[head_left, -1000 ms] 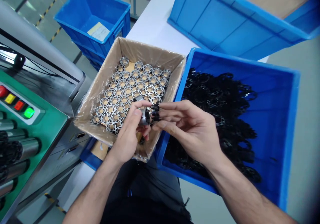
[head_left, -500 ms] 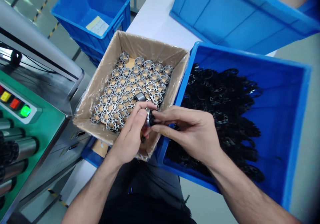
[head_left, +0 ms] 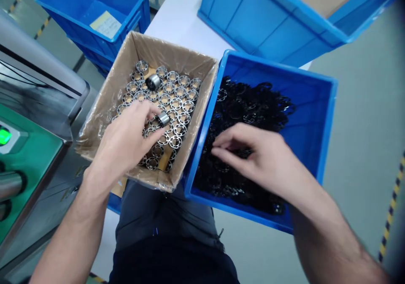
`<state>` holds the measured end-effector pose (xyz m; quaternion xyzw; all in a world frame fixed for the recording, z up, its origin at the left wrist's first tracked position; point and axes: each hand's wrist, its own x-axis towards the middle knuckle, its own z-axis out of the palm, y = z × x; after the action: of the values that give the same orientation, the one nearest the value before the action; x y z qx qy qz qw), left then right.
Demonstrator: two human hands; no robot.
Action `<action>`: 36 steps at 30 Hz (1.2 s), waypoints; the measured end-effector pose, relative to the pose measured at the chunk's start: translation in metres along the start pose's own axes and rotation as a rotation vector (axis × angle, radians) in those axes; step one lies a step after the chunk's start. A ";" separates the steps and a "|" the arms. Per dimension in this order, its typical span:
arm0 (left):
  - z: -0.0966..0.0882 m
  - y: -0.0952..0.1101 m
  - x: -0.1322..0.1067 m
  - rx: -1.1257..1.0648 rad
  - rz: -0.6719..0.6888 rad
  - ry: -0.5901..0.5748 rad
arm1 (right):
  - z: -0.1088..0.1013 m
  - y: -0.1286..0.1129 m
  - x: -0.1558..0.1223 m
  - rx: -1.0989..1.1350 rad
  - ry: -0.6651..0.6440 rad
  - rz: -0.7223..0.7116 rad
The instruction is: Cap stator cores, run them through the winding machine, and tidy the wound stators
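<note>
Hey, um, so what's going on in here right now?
A person's left hand is in a plastic-lined cardboard box of metal rings, beside one tilted ring; whether it grips it is unclear. Another ring lies on its side farther back. The right hand is above black parts in a blue bin, perhaps holding something.

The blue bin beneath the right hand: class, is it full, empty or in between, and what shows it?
In between: black parts are heaped in the bin, while bare blue inner wall shows to their right.
</note>
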<state>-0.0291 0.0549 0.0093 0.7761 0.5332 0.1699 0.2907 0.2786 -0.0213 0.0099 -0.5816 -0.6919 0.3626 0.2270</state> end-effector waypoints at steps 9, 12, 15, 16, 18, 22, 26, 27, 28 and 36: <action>0.014 -0.004 -0.017 0.507 0.000 -0.530 | 0.046 -0.009 -0.032 -0.489 -0.392 0.082; 0.020 0.002 -0.012 0.627 0.051 -0.564 | 0.042 -0.005 -0.033 -0.601 -0.429 0.091; 0.018 0.004 -0.012 0.671 0.078 -0.583 | 0.036 0.005 -0.035 -0.526 -0.452 0.056; 0.015 0.003 -0.013 0.661 0.080 -0.584 | 0.035 0.008 -0.036 -0.456 -0.439 0.047; 0.005 -0.001 -0.018 0.575 0.071 -0.551 | 0.032 0.015 -0.037 -0.279 -0.378 0.034; -0.013 -0.011 -0.025 0.093 0.039 -0.283 | 0.026 0.028 -0.036 -0.012 -0.198 0.050; -0.004 -0.010 -0.025 -0.613 -0.131 -0.058 | 0.023 0.036 -0.033 0.098 -0.086 0.181; 0.001 -0.006 -0.025 -0.783 -0.203 -0.046 | 0.022 0.037 -0.032 0.131 -0.087 0.220; 0.007 -0.002 -0.024 -0.934 -0.271 -0.038 | 0.021 0.038 -0.031 0.164 -0.087 0.254; 0.043 0.036 -0.024 -1.339 -0.373 -0.039 | 0.009 0.014 -0.015 0.452 0.023 0.227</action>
<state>0.0124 0.0114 -0.0002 0.3279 0.4326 0.3955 0.7409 0.2846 -0.0368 -0.0048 -0.5941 -0.5209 0.5244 0.3172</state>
